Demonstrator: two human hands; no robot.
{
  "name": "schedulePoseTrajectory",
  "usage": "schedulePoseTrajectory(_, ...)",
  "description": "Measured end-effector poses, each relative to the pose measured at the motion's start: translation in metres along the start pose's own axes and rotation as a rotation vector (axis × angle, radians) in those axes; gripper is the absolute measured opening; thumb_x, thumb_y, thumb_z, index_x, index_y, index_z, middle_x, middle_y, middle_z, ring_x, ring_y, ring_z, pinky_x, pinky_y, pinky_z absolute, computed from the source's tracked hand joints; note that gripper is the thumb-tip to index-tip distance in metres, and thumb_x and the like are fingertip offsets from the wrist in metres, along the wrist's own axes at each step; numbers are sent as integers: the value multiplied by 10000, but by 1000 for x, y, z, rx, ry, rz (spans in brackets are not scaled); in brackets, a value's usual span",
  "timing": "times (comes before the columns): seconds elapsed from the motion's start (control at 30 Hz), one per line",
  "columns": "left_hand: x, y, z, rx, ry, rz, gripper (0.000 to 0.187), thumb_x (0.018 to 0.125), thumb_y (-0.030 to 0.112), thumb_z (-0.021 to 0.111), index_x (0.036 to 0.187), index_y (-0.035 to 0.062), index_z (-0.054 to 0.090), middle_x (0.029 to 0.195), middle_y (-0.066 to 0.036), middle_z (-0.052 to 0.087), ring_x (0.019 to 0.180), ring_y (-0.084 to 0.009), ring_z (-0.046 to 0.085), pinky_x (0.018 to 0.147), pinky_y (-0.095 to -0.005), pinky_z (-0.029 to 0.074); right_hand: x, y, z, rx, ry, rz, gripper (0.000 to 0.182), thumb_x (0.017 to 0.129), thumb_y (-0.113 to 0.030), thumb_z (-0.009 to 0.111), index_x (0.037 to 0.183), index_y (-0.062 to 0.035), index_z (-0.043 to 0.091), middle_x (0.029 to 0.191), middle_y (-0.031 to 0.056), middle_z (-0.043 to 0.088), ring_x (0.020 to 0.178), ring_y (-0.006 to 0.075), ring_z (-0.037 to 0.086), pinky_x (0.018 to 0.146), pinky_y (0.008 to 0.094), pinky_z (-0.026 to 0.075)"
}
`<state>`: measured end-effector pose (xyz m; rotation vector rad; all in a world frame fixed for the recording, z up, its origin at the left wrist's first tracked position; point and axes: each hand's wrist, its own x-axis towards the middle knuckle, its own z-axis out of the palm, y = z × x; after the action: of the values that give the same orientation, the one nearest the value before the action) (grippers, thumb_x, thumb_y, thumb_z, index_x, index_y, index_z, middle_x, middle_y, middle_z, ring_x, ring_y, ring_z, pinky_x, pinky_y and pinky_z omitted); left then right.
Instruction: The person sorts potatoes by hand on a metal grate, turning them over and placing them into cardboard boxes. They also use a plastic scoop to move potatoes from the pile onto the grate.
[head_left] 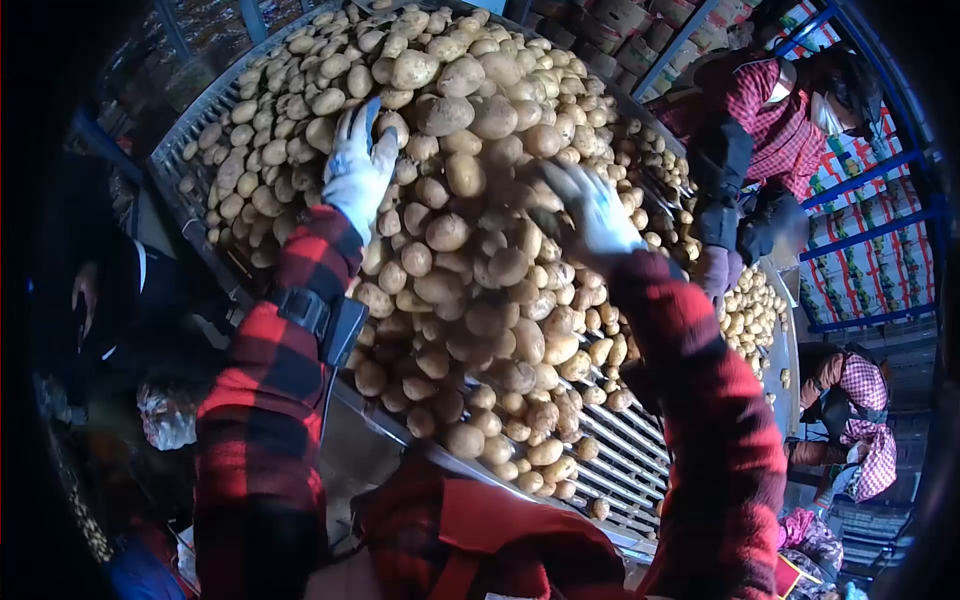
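Covering much of the slatted table (628, 462) before you, potatoes (447, 232) lie heaped. Your gloved left hand (358, 172) is among them, fingers spread; your gloved right hand (597, 208), slightly blurred, extends its fingers over them. A co-worker (765, 125) leans in at right.

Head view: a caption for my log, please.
Gloved left hand and gloved right hand at heaped potatoes, metal slats showing nearer the wearer.

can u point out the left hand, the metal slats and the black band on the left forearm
White-gloved left hand (355, 176): head view, back of the glove
Long grey metal slats (628, 452): head view, uncovered middle stretch
Black band on the left forearm (302, 308): head view, its outer face
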<state>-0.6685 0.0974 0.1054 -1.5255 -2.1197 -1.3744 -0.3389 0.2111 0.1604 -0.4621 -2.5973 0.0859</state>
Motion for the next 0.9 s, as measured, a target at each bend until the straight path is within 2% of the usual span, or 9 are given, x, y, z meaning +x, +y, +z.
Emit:
schedulePoseTrajectory(0.13, 26, -18, 28, 284, 73, 37, 623, 987, 454, 646, 1490, 94, 571, 1451, -206, 617, 1424, -414, 493, 1173, -515, 427, 131, 33, 54, 97, -37, 29, 686, 999, -557, 657, 1537, -158, 509, 1530, 213, 536, 1405, 428, 522, 1130, 545, 450)
schedulePoseTrajectory(0.23, 14, 4, 47, 455, 133, 6, 603, 979, 374, 678, 1478, 57, 557, 1482, -200, 578, 1420, -428, 479, 1190, -510, 400, 206, 66, 106, 260, 101, -28, 655, 962, -434, 769, 1500, -115, 573, 1455, 176, 581, 1319, 338, 613, 1100, 430, 512)
schedulePoseTrajectory(0.33, -7, 42, 72, 225, 85, -211, 648, 972, 387, 676, 1502, 46, 525, 1490, -256, 544, 1423, -453, 469, 1177, -518, 399, 234, 30, 88, 284, -148, 129, 630, 934, -408, 782, 1468, -122, 608, 1422, 178, 631, 1268, 342, 649, 1079, 432, 528)
schedulePoseTrajectory(0.47, -28, 38, 102, -79, 128, -230, 615, 1033, 345, 664, 1519, 5, 502, 1167, -197, 717, 1076, -341, 701, 953, -431, 559, 204, 6, 72, 79, -322, -39, 491, 923, -365, 729, 1370, -169, 676, 1364, 163, 678, 1191, 394, 675, 1014, 476, 551)
schedulePoseTrajectory(0.53, -44, 48, 108, 46, 126, -204, 585, 959, 298, 717, 1428, -10, 549, 1272, -234, 665, 1167, -412, 649, 1017, -468, 528, 187, 5, 67, 82, -359, -7, 431, 917, -324, 717, 1307, -142, 698, 1363, 163, 678, 1177, 387, 681, 1000, 485, 553)
schedulePoseTrajectory(0.7, -55, 124, 92, -869, -125, -500, 368, 884, 133, 736, 1218, 2, 656, 1135, -214, 688, 1068, -414, 672, 981, -468, 548, 128, 13, 10, 175, -698, 255, 489, 1061, -418, 597, 1407, -78, 655, 1407, 204, 665, 1304, 364, 636, 1074, 445, 520)
schedulePoseTrajectory(0.77, -81, 151, 118, -516, -41, -272, 406, 909, 205, 750, 1262, 25, 662, 1188, -202, 678, 1099, -398, 663, 989, -475, 549, 61, 62, 23, 381, -495, 255, 533, 1074, -476, 571, 1408, -67, 651, 1416, 213, 660, 1300, 361, 639, 1092, 443, 505)
schedulePoseTrajectory(0.83, -111, 178, 149, -666, -315, -415, 443, 938, 289, 735, 1295, 36, 663, 1325, -201, 651, 1218, -409, 621, 1087, -475, 500, -15, 89, 16, 347, -522, 398, 552, 1085, -500, 545, 1434, -81, 631, 1365, 203, 687, 1290, 370, 640, 1103, 428, 497)
schedulePoseTrajectory(0.9, -146, 205, 171, -399, -450, -181, 484, 954, 358, 720, 1317, 43, 666, 1455, -197, 594, 1337, -415, 549, 1179, -503, 420, -90, 108, 8, -90, -691, 617, 534, 1038, -518, 590, 1473, -210, 630, 1398, 161, 663, 1249, 376, 650, 1078, 492, 506)
